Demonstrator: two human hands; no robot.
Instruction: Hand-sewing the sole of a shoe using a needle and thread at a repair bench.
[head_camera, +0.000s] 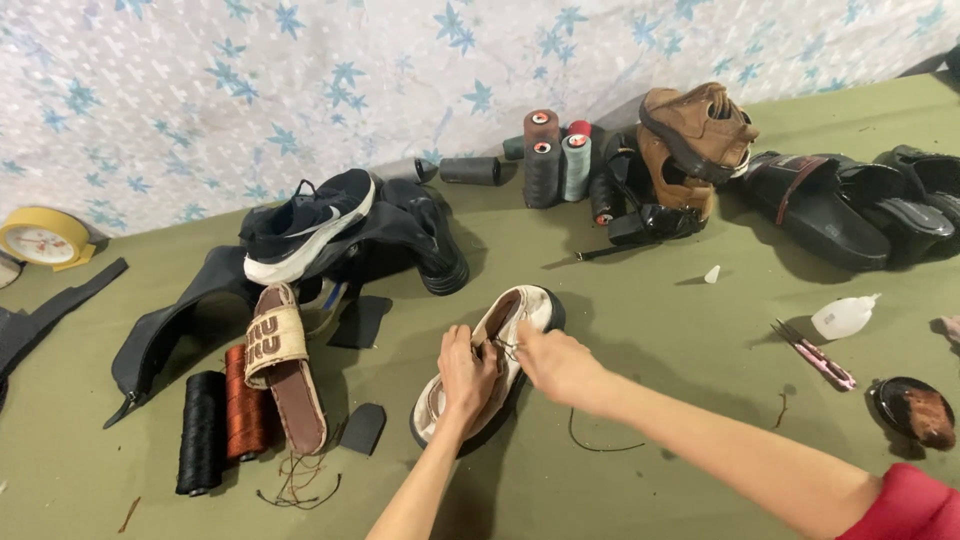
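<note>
White shoe (490, 360) gripped by left hand (466, 375) fingers; right hand (553, 362) fingers pinched, thread barely visible.

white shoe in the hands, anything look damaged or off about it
The white shoe lies on its side on the green mat, its pale upper dirty and worn. The left hand and right hand pinch at its opening, where dark thread shows. A loose thread trails on the mat beside it.
</note>
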